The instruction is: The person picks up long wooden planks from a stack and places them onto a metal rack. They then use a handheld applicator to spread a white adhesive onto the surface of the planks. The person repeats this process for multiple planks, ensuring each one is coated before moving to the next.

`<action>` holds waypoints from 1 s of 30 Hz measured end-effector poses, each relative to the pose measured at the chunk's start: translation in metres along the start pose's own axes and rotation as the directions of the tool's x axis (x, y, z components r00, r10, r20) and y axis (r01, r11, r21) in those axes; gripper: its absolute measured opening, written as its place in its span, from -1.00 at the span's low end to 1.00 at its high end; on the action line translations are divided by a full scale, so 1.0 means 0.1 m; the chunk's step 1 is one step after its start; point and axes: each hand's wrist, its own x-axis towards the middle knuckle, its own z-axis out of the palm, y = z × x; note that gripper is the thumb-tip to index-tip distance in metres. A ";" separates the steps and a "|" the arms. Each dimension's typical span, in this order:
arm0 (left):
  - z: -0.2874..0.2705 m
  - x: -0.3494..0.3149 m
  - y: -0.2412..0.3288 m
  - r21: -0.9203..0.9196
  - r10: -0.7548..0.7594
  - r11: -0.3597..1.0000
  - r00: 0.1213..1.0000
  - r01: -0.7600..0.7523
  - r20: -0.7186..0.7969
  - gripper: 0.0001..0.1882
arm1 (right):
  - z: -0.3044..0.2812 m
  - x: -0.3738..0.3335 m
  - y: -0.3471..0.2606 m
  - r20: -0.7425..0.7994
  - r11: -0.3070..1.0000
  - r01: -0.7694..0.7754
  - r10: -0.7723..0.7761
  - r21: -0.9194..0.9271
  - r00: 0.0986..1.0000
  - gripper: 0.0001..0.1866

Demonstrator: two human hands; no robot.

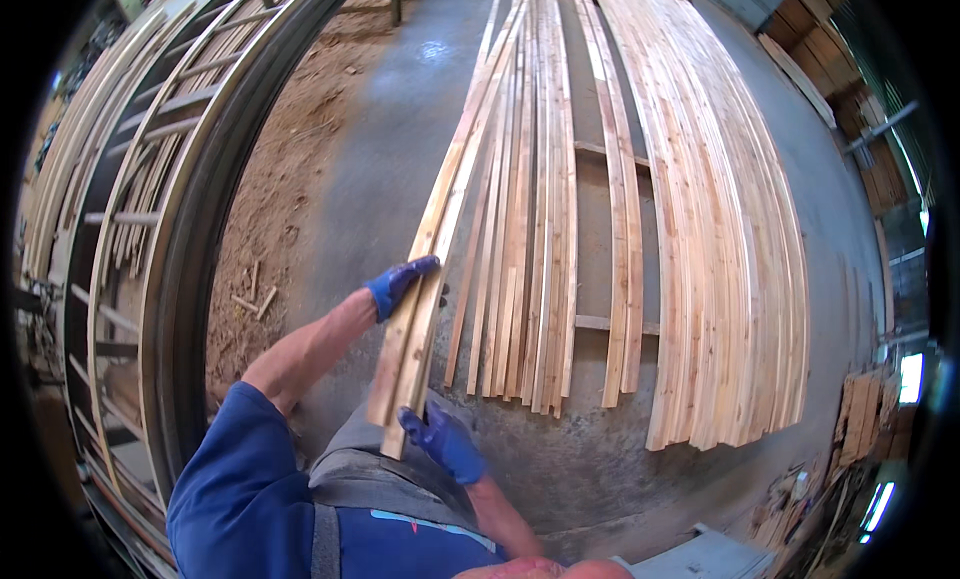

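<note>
My left hand [399,285], in a blue glove, grips the left side of a pair of long, pale wooden strips [405,359], its fingers lying over the top. My right hand [445,444], also gloved in blue, is closed round the strips close to their near end. The strips slant away from me, and their far part lies over a row of loose strips. That row of narrow wooden strips [530,309] spreads on the floor just right of my hands. Two more strips [622,279] lie side by side beyond it.
A wide, tight layer of wooden strips [715,309] covers the right. Crosswise wooden bearers [610,325] run beneath the middle strips. At left stands a dark-edged frame with a ladder-like rack [155,219]. Sawdust [290,169] and wood scraps [265,301] litter the floor beside it.
</note>
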 end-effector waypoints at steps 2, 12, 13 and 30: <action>-0.21 -0.22 0.07 0.010 0.016 1.000 0.999 -0.016 -0.031 -0.39 | 0.09 0.09 -0.22 0.126 0.996 0.028 -0.018 -0.082 0.992 -0.33; -1.22 -2.15 -0.45 0.114 -0.039 0.992 0.982 0.060 -0.184 -0.37 | 0.77 0.53 -0.92 0.764 0.949 0.178 -0.316 0.261 0.563 -0.59; -1.17 -2.44 -0.48 0.118 -0.063 0.989 0.967 0.094 -0.248 -0.36 | 0.68 0.78 -1.01 0.571 0.888 0.361 -0.459 0.284 0.681 -0.60; -2.00 -3.10 -1.11 0.104 -0.157 0.974 0.933 0.200 -0.323 -0.46 | 0.68 2.65 -1.21 0.163 0.951 -0.184 0.146 0.248 0.976 -0.54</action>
